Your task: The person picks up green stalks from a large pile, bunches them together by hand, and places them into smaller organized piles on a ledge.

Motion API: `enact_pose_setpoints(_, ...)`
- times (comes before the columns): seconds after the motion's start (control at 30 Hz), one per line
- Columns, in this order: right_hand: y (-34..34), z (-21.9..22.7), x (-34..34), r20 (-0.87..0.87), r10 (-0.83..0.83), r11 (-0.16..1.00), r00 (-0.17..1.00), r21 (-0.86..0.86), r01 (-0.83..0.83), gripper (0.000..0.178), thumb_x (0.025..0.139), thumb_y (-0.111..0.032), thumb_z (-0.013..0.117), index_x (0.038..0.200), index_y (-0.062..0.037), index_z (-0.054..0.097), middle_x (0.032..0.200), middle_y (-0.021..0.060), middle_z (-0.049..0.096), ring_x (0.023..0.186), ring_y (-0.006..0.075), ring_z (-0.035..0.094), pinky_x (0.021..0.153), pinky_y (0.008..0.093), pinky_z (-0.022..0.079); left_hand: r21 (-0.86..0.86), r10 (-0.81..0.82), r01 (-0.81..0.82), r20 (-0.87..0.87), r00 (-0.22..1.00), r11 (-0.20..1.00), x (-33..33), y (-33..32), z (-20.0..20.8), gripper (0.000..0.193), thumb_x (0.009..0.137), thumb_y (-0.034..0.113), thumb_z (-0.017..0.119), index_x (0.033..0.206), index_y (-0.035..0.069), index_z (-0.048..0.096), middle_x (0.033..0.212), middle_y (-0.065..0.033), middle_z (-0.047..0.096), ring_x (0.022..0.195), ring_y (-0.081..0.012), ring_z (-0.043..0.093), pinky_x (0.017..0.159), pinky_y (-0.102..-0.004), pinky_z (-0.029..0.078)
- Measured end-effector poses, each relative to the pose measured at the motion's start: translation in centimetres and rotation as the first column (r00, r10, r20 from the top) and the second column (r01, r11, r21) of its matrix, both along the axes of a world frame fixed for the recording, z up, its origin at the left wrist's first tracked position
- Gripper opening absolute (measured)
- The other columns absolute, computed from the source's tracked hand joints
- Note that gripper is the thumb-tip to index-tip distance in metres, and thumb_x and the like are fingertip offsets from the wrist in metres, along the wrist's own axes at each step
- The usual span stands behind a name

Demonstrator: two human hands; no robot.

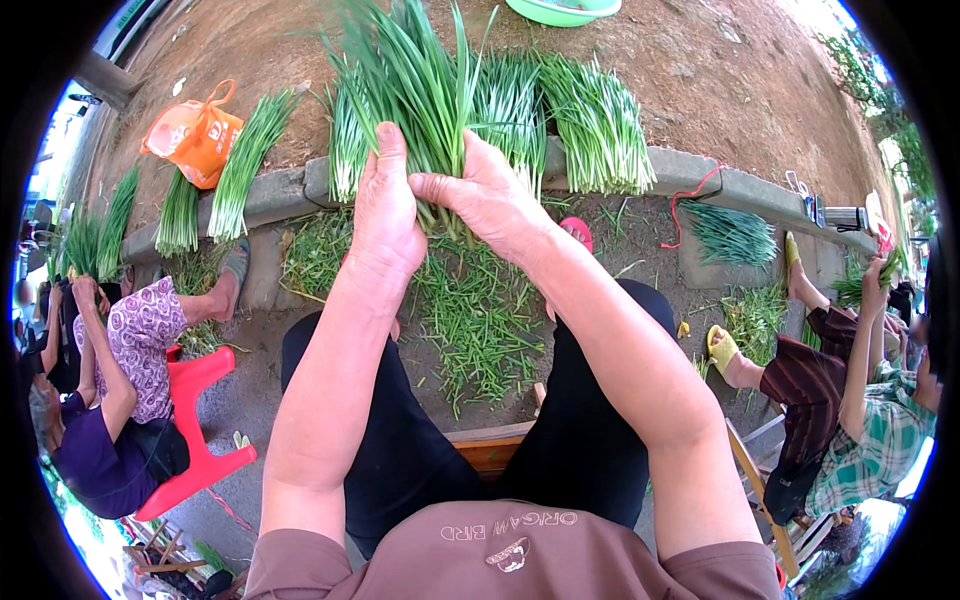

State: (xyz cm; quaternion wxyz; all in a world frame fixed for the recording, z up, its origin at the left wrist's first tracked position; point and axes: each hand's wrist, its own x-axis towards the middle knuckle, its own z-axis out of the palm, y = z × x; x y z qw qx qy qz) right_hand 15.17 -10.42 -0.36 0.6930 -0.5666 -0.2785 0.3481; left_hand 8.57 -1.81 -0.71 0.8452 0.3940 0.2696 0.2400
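A bunch of green chives (425, 90) stands upright between my hands, its leaves fanning up and away from me and blurred at the tips. My left hand (385, 205) wraps its left side, thumb pointing up. From the right, my right hand (487, 195) grips the lower stalks, its thumb lying across the front. Behind the held bunch, more chives lie over the curb: one pile (348, 140) at left, another (508, 105) just right, and a broad pile (600, 130) with pale stalk ends toward me. Cut green trimmings (475, 325) cover the ground below my hands.
An orange bag (205, 140) and chive bundles (250, 160) sit on the curb (275, 200) at left. A green basin (565, 12) is at the top. Dark green chives (730, 235) and red string (678, 210) lie right. Seated people flank me, one on a red stool (195, 430).
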Motion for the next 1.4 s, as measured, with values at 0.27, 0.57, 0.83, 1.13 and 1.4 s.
enact_pose_setpoints(0.27,-0.5,0.4,0.5,-0.214,0.028,1.0,0.976,0.009,-0.027,0.035,0.077,-0.004,0.067,0.107,0.0028,0.052,0.094,0.0088,0.062,0.08,0.0143,0.06,0.071,0.0282,0.05,0.219,-0.117,0.118,-0.017,0.993,0.969,0.1,-0.9,1.3,0.064,0.09,0.059,0.032,0.121,0.005,0.049,0.105,-0.0031,0.059,0.086,-0.0111,0.057,0.068,-0.0256,0.046)
enact_pose_setpoints(0.57,-1.3,1.6,1.9,-0.566,0.179,0.976,0.805,0.207,-0.072,0.021,0.075,0.0,0.064,0.095,0.0036,0.057,0.078,0.0122,0.062,0.061,0.0182,0.063,0.053,0.0287,0.054,0.024,-0.21,0.216,-0.143,0.967,0.976,-0.3,1.5,0.8,0.079,0.076,0.076,0.041,0.1,0.002,0.055,0.071,-0.0001,0.055,0.059,-0.0104,0.049,0.055,-0.0259,0.041)
enact_pose_setpoints(0.83,-2.2,1.9,1.8,-0.449,0.46,0.888,0.766,0.21,-0.41,0.034,0.071,-0.017,0.074,0.093,0.0029,0.057,0.073,0.0132,0.062,0.056,0.0165,0.061,0.05,0.0239,0.052,0.003,-0.453,0.473,0.291,0.842,0.881,-0.6,1.5,2.1,0.079,0.076,0.065,0.054,0.119,0.0,0.049,0.113,-0.0182,0.057,0.103,-0.0269,0.057,0.088,-0.0429,0.049)
enact_pose_setpoints(1.13,-1.5,1.8,1.5,-0.539,0.218,0.976,0.813,0.117,-0.184,0.063,0.083,-0.059,0.05,0.098,0.0015,0.058,0.089,0.0138,0.06,0.078,0.0225,0.059,0.068,0.0358,0.05,-0.064,-0.165,0.205,0.39,0.906,0.977,-1.1,3.3,2.4,0.048,0.08,0.009,0.064,0.124,0.007,0.044,0.098,-0.0053,0.061,0.099,-0.0238,0.058,0.096,-0.0446,0.044)
enact_pose_setpoints(1.4,0.4,0.1,0.5,-0.713,-0.275,0.915,0.646,0.013,0.404,0.067,0.08,-0.069,0.044,0.102,-0.0058,0.052,0.101,0.0087,0.053,0.096,0.0218,0.05,0.084,0.0387,0.041,-0.121,-0.02,0.065,0.344,0.939,0.99,-0.4,1.0,2.3,0.05,0.077,-0.003,0.064,0.12,0.009,0.042,0.1,-0.0072,0.058,0.099,-0.0236,0.057,0.092,-0.0436,0.046)
